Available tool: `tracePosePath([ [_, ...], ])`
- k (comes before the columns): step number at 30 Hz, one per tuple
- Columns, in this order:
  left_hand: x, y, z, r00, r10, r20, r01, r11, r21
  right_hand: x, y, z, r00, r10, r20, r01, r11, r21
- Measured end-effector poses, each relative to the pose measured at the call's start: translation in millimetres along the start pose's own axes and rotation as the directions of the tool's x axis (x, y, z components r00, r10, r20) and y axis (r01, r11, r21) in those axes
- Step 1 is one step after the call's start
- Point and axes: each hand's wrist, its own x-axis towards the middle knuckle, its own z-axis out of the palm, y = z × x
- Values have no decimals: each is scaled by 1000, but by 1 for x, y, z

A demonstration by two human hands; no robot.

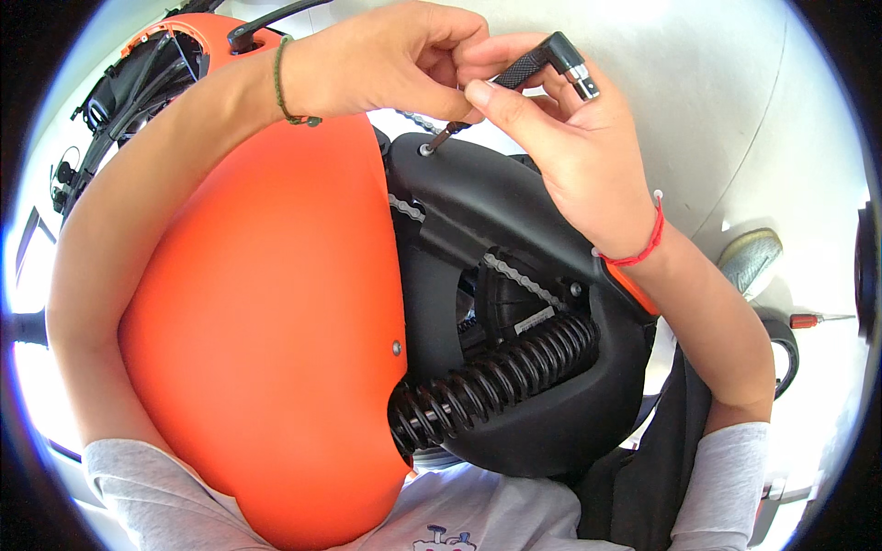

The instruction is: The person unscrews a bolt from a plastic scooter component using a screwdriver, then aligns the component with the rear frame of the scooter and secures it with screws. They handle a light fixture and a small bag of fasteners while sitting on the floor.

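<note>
My right hand [579, 151] is closed around a black driver [522, 72] with a knurled grip and a bent head that ends in a square metal drive. A slim brown shaft [447, 134] runs from between my hands down to a bolt [425, 150] near the upper left corner of a black plastic cover [514, 197]; the tip meets the bolt's head. Close against the driver's lower end, my left hand [395, 60] pinches with curled fingers, partly hiding where grip and shaft join. Both forearms reach around a large orange body panel [276, 303].
Below the black cover sits a black coil spring shock absorber [496, 381], with a chain [524, 280] above it. A red-handled screwdriver [808, 320] lies on the floor at the right, near a shoe [751, 260]. Cables and black parts [138, 83] fill the upper left.
</note>
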Motion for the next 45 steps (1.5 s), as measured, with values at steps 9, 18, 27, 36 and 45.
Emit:
tracePosePath([
  [9,2,14,-9,969,-204,138,180,969,171,0,-8,0,990,129,-54,-123,987,100],
  [18,1,18,12,1000,-14,-5,15,947,321,-1,2,6,992,116,-48,-111,990,81],
  [27,-9,17,-11,881,-449,147,338,817,467,-1,-6,-10,995,102,3,-101,990,98],
  [36,-6,8,-2,970,-196,142,86,828,554,-1,-4,-4,988,149,34,-150,988,39],
  [45,-8,17,-3,962,-252,107,138,784,605,2,5,7,997,31,-69,-11,960,280],
])
